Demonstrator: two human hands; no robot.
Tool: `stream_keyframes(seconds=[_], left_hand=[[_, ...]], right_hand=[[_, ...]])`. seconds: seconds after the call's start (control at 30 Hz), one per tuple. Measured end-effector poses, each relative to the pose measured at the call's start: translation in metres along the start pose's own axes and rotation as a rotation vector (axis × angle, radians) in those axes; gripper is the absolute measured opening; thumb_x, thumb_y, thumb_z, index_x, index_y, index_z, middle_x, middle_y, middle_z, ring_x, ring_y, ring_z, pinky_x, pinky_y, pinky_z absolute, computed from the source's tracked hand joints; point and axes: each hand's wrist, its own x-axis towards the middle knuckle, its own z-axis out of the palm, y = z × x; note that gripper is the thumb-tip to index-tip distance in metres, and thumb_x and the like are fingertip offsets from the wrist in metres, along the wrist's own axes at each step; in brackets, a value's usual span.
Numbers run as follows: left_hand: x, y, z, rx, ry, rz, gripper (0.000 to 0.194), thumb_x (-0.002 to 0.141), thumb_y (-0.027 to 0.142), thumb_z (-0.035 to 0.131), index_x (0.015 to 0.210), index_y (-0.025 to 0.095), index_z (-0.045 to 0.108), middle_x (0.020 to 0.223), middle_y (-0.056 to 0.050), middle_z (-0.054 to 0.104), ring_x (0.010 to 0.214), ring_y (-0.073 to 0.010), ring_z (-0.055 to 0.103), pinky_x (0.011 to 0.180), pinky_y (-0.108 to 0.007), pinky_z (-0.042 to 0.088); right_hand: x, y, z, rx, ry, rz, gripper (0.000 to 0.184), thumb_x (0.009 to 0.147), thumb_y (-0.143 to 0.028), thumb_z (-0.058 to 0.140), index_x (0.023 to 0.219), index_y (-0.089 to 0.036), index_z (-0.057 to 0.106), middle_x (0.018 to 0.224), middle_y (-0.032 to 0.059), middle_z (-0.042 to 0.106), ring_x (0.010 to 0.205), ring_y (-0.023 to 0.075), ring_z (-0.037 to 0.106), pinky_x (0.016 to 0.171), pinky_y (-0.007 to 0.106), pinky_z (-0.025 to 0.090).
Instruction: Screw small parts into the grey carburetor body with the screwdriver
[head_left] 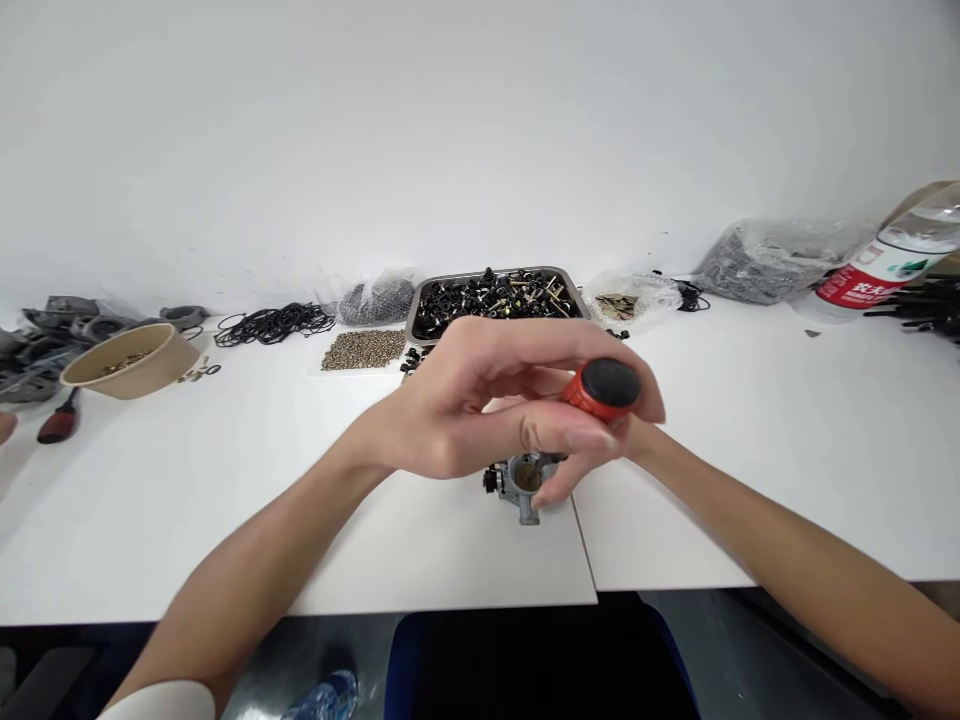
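My left hand (457,410) is closed around a screwdriver (600,388) with a red handle and black end cap, which points up toward me. Its shaft and tip are mostly hidden. Below it, a small grey metal carburetor (528,505) with a round opening and a black knob on its left side rests on the table. My right hand (566,478) reaches in from the right, largely covered by the left; its visible fingers press against the carburetor's right side and hold it.
A metal tray (574,290) of black and brass fittings stands behind my hands, beside a pile of brass pieces (364,350). Leftward are black rubber rings (277,324), a paper bowl (150,365), another screwdriver (58,424) and another person's hand (6,426). A bottle (870,275) stands right.
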Motion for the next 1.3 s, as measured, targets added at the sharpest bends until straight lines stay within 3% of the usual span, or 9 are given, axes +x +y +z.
stream_keyframes(seconds=[0.1,0.23,0.37,0.5,0.6,0.83,0.93,1.03,1.3], left_hand=[[0.001,0.003,-0.017,-0.047,0.101,0.061,0.019,0.085,0.022,0.06,0.101,0.017,0.069,0.081,-0.007,0.072,0.06,-0.0136,0.065,0.041,-0.022,0.048],[-0.008,0.003,-0.071,-0.183,0.394,0.281,0.024,0.089,0.03,0.054,0.101,0.012,0.065,0.084,0.0,0.073,0.039,-0.0057,0.053,0.031,-0.023,0.035],[-0.044,-0.022,-0.113,-0.379,0.729,0.212,0.024,0.093,0.033,0.046,0.096,0.015,0.063,0.081,0.004,0.071,0.039,-0.0002,0.041,0.039,-0.016,0.04],[-0.096,-0.07,-0.119,-0.604,1.104,0.018,0.024,0.093,0.026,0.045,0.09,0.011,0.062,0.075,-0.003,0.066,0.04,-0.0038,0.043,0.038,-0.018,0.038],[-0.123,-0.1,-0.12,-0.703,1.221,-0.042,0.022,0.092,0.023,0.045,0.091,0.01,0.063,0.073,-0.004,0.064,0.042,-0.0053,0.046,0.038,-0.018,0.037],[-0.134,-0.127,-0.122,-0.739,1.298,-0.156,0.02,0.089,0.017,0.046,0.085,0.008,0.063,0.074,-0.007,0.066,0.041,-0.0058,0.047,0.039,-0.018,0.038],[-0.131,-0.13,-0.118,-0.722,1.266,-0.176,0.018,0.087,0.016,0.047,0.084,0.008,0.063,0.072,-0.007,0.067,0.038,-0.0059,0.043,0.037,-0.02,0.038],[-0.128,-0.129,-0.115,-0.72,1.238,-0.197,0.018,0.086,0.015,0.047,0.084,0.009,0.063,0.072,-0.008,0.068,0.036,-0.0057,0.039,0.036,-0.021,0.039],[-0.128,-0.137,-0.117,-0.711,1.212,-0.218,0.016,0.082,0.015,0.051,0.086,0.007,0.065,0.073,-0.008,0.068,0.037,-0.0062,0.043,0.035,-0.02,0.039]], right_hand=[[-0.001,0.008,0.003,0.124,-0.014,-0.027,0.069,0.06,-0.03,0.082,0.12,-0.021,0.051,0.117,0.0051,0.054,0.102,0.019,0.054,0.081,0.028,0.05],[-0.002,0.013,0.005,0.212,-0.063,-0.006,0.072,0.06,-0.029,0.082,0.122,-0.023,0.044,0.129,0.0075,0.047,0.088,0.0113,0.054,0.069,0.022,0.048],[-0.003,0.006,0.002,0.172,-0.057,-0.037,0.052,0.065,-0.028,0.078,0.109,-0.021,0.05,0.14,0.0104,0.039,0.091,0.0123,0.054,0.076,0.026,0.047],[-0.006,-0.005,0.004,-0.015,0.028,-0.035,0.036,0.067,-0.023,0.074,0.097,-0.02,0.055,0.139,0.0097,0.04,0.115,0.0233,0.048,0.086,0.033,0.046],[-0.011,-0.015,0.008,-0.201,0.125,-0.022,0.032,0.069,-0.022,0.071,0.098,-0.021,0.057,0.139,0.0093,0.038,0.124,0.0276,0.041,0.088,0.036,0.046],[-0.013,-0.034,0.019,-0.502,0.187,-0.007,0.021,0.075,-0.025,0.071,0.092,-0.02,0.058,0.099,0.0048,0.055,0.091,0.021,0.054,0.077,0.034,0.046],[-0.017,-0.04,0.019,-0.521,0.141,0.075,0.016,0.08,-0.024,0.066,0.091,-0.019,0.056,0.1,0.0039,0.055,0.071,0.0145,0.053,0.062,0.028,0.042],[-0.029,-0.046,0.014,-0.545,0.163,0.111,0.011,0.082,-0.017,0.06,0.092,-0.019,0.057,0.1,0.0038,0.055,0.071,0.0146,0.054,0.062,0.028,0.041],[-0.115,-0.026,-0.046,-0.52,0.383,0.341,0.022,0.088,-0.029,0.052,0.109,-0.029,0.058,0.114,0.0044,0.055,0.086,0.0198,0.058,0.076,0.033,0.045]])
